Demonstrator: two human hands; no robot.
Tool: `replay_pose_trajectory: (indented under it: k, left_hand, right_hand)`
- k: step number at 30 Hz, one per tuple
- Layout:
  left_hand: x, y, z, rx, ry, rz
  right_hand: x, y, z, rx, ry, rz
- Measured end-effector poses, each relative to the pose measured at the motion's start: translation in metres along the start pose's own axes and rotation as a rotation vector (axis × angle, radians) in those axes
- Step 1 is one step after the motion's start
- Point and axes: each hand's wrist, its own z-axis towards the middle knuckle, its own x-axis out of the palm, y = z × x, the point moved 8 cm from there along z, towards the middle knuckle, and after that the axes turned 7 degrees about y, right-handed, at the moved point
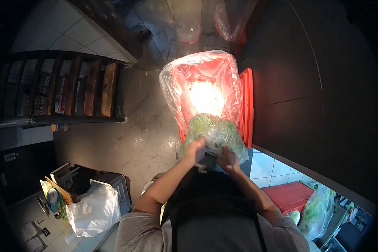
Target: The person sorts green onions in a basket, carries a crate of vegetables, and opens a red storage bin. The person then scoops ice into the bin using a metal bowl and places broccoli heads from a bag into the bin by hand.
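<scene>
A clear plastic bag of leafy greens point(233, 133) is in front of my body, over the near side of a red bin point(181, 126). Its plastic is gathered into a bunch near the middle. My left hand point(195, 150) is closed on the near left part of the bag. On the near right part, my right hand point(227, 159) grips the plastic too. A loose clear liner point(168, 80) covers the bin and spreads over its rim. Bright light washes out the middle of the bin, so its contents there cannot be made out.
A red lid point(248, 105) stands against the bin's right side, near a dark wall point(285, 113). Wooden stairs point(90, 90) rise at the left. Lower left are a white plastic bag point(94, 208) and a dark crate point(119, 185). Lower right, a red box point(287, 196) sits by bagged greens point(319, 212).
</scene>
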Motion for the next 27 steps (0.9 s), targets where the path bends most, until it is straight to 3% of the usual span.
replay_pose_trajectory:
  k: [2, 3, 6, 9, 14, 18, 20, 22, 24, 26, 27]
  left_hand:
    - [-0.032, 0.026, -0.005, -0.132, -0.015, 0.056]
    - [-0.059, 0.030, -0.008, -0.087, -0.088, 0.024]
    - [-0.091, 0.054, 0.006, -0.008, -0.155, 0.090]
    - [-0.116, 0.041, 0.048, -0.074, -0.098, -0.035]
    - [-0.117, 0.045, 0.100, -0.207, -0.004, -0.112]
    - [-0.135, 0.059, 0.137, -0.281, -0.078, -0.159]
    - [-0.151, 0.065, 0.156, -0.321, -0.151, -0.298]
    - [-0.174, 0.094, 0.178, -0.360, -0.278, -0.104]
    - [-0.190, 0.116, 0.176, -0.532, -0.336, -0.174]
    - [-0.203, 0.191, 0.186, -0.658, -0.346, 0.035]
    - [-0.209, 0.205, 0.155, -0.755, -0.563, -0.369]
  right_hand:
    - [-0.007, -0.021, -0.015, -0.152, -0.235, 0.103]
    - [-0.014, -0.032, -0.025, -0.233, -0.353, 0.153]
    - [0.003, -0.069, -0.028, 0.077, -0.106, 0.051]
    - [0.054, -0.110, -0.011, -0.011, 0.029, -0.017]
    - [0.060, -0.130, -0.033, -0.010, 0.055, 0.181]
    - [0.066, -0.139, -0.035, -0.017, 0.035, 0.192]
    - [0.075, -0.150, -0.037, -0.016, 0.071, 0.109]
    - [0.087, -0.163, -0.037, -0.016, 0.081, 0.063]
    - [0.099, -0.177, -0.038, -0.017, 0.070, 0.050]
    - [0.107, -0.185, -0.039, 0.040, 0.104, 0.039]
    - [0.114, -0.191, -0.040, 0.057, 0.125, 0.049]
